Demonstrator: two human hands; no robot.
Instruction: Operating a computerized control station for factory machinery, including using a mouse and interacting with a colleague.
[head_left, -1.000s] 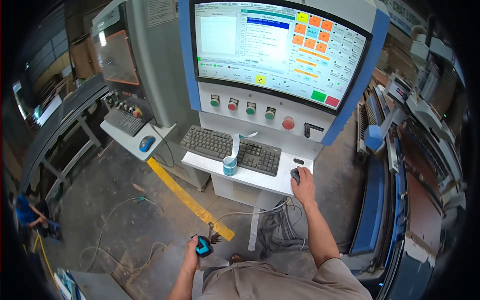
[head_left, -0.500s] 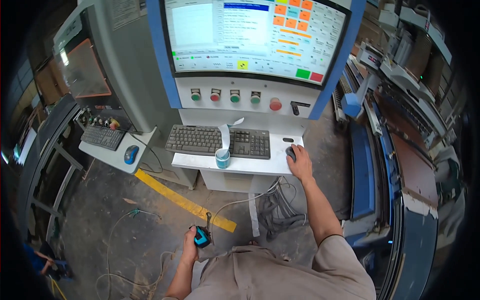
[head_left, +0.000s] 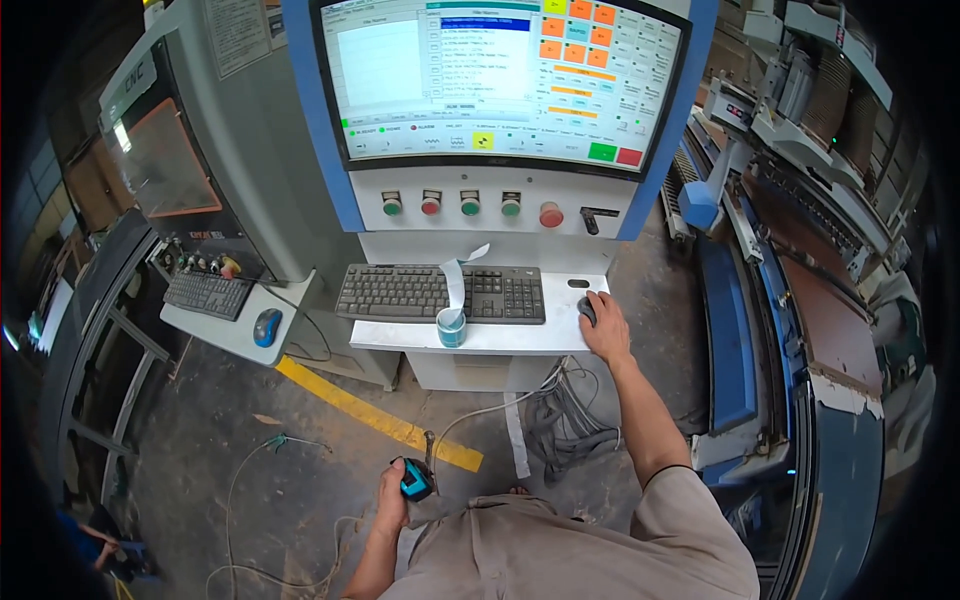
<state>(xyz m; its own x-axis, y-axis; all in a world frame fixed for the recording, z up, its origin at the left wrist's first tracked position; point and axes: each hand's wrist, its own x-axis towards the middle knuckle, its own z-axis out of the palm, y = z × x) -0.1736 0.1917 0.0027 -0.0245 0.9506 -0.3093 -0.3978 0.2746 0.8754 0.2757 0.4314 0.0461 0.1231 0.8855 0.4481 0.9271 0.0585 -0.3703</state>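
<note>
Computer mouse sits on desk under right fingers, loosely curled round it, axis mostly hidden; left fingers, well apart, wrap teal-black tape measure.

Bright screen, black vignetted rim, fisheye bending

The location is an industrial workshop. Indicators: a control console with a screen and coloured push buttons, a large machine with long blue sections, bundled cables, and a stained floor marked by a yellow line.
</note>
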